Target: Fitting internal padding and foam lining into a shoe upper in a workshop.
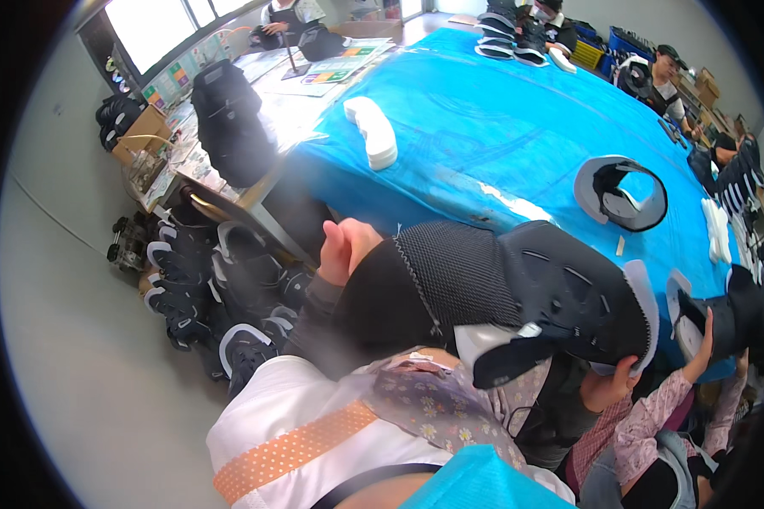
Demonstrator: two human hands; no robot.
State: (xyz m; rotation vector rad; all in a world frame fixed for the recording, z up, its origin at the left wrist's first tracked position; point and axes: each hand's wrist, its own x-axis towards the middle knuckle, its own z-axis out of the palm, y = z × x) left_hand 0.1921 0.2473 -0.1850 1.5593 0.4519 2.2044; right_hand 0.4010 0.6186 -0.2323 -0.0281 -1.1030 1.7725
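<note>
A long black padded brace-like piece (568, 288) lies across in front of my chest. Its left half is a dark mesh band (458, 267) with a stitched seam; its right half is a smooth moulded panel with slots and a pale lining along the edge. At the panel's lower right corner my right hand (609, 386) grips the rim, thumb on the black face. Beyond the band's upper left edge, my left hand (348, 248) has curled fingers; the band hides part of it, and what it grips does not show. A black flap (511, 360) hangs below the panel, beside a whitish patch.
A blue-covered table (467, 110) bears white pads (372, 133) and a black ring-shaped brace (621, 193). Close on my right, a co-worker's hand (700, 343) holds another black piece. Black pieces with pale rims (183, 288) are piled at left, below a side table. Several people work farther off.
</note>
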